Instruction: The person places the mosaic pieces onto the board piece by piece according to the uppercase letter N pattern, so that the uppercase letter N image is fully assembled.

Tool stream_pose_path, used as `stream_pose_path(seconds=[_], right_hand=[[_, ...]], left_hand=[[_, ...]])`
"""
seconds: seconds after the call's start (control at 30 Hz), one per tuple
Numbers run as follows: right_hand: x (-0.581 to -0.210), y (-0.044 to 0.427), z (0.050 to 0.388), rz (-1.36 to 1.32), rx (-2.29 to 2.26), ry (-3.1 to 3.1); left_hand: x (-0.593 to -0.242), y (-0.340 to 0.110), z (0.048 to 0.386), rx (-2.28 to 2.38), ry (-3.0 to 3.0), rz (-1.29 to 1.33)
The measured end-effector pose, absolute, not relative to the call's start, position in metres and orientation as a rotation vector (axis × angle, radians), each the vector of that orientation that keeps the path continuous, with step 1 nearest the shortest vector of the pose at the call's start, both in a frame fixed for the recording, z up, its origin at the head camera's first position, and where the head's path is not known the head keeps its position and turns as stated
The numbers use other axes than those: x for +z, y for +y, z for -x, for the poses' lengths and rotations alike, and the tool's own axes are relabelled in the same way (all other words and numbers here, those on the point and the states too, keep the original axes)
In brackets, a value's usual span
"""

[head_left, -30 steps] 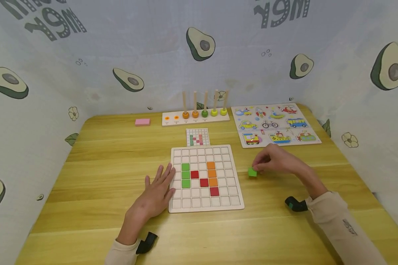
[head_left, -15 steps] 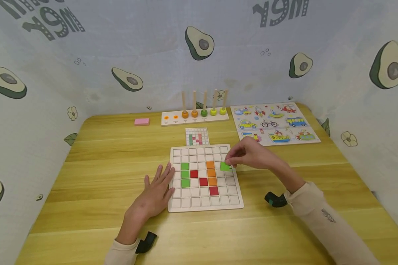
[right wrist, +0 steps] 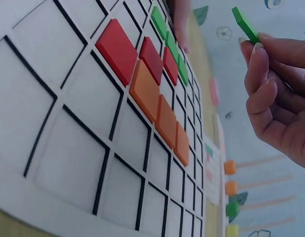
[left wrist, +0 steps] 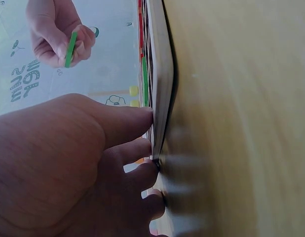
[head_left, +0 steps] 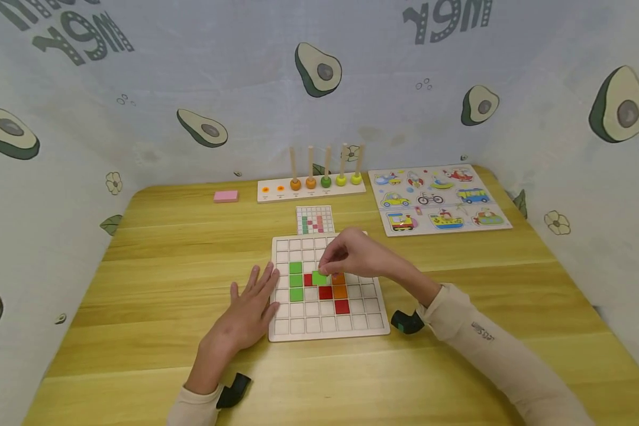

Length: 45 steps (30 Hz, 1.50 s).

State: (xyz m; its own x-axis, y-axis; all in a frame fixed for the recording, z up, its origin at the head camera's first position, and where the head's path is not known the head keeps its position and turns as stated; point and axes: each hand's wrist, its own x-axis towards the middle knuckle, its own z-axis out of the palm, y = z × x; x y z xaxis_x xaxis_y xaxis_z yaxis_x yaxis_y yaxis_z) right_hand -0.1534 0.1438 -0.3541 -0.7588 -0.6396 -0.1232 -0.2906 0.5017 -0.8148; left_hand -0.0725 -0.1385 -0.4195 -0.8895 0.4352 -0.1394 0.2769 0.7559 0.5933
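A green square tile (right wrist: 246,25) is pinched between the thumb and fingertips of my right hand (head_left: 354,253), raised above the middle of the white grid board (head_left: 327,329). On the board sit a column of green tiles (head_left: 296,281), several red tiles (head_left: 342,306) on a diagonal, and a column of orange tiles (right wrist: 166,121). In the head view the held tile and hand hide part of the red and orange ones. My left hand (head_left: 245,313) lies with spread fingers along the board's left edge, its fingertips touching the rim. A small pattern card (head_left: 315,214) lies just behind the board.
A counting stand (head_left: 311,192) with upright pegs and beads stands at the back. Right of it lies a vehicle picture puzzle board (head_left: 439,201). A pink block (head_left: 226,196) rests at the back left of the wooden table (head_left: 181,248).
My right hand has carried the green tile leftward from the table right of the board to above the board's middle. My left hand has stayed at the board's edge.
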Motion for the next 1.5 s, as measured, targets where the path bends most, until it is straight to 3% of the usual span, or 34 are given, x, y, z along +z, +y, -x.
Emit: stream_pose_path(seconds=[0.63, 1.5], right_hand=[[-0.393, 0.094, 0.147, 0.909, -1.036, 2.333], [-0.398, 0.082, 0.139, 1.03, -0.896, 2.373]], left_hand=[[-0.419, -0.138, 0.076, 0.802, 2.696, -0.573], [-0.414, -0.139, 0.072, 0.821, 2.687, -0.558]])
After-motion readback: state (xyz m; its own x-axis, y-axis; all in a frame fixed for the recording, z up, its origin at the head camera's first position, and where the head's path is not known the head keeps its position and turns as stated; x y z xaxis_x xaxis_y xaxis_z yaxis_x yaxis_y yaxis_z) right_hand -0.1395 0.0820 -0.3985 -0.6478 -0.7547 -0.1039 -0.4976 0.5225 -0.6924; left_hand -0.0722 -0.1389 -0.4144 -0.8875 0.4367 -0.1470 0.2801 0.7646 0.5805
